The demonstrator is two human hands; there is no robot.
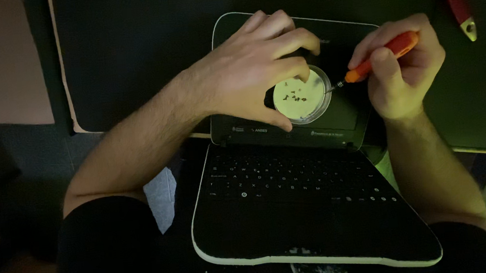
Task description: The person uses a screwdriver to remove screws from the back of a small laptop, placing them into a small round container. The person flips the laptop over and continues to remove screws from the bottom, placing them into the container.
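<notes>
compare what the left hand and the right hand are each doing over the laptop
The left hand lies spread, palm down, fingers curled around the small round dish of dark bits; the right hand is closed in a fist-like grip on the orange-handled screwdriver. The left hand steadies the dish's rim, while the right hand points the tool's tip at its edge. Both are above the laptop screen.

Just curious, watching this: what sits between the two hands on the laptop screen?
In the head view, a small round dish of dark bits lies between the left hand and right hand, with the orange screwdriver tip at its rim.
</notes>
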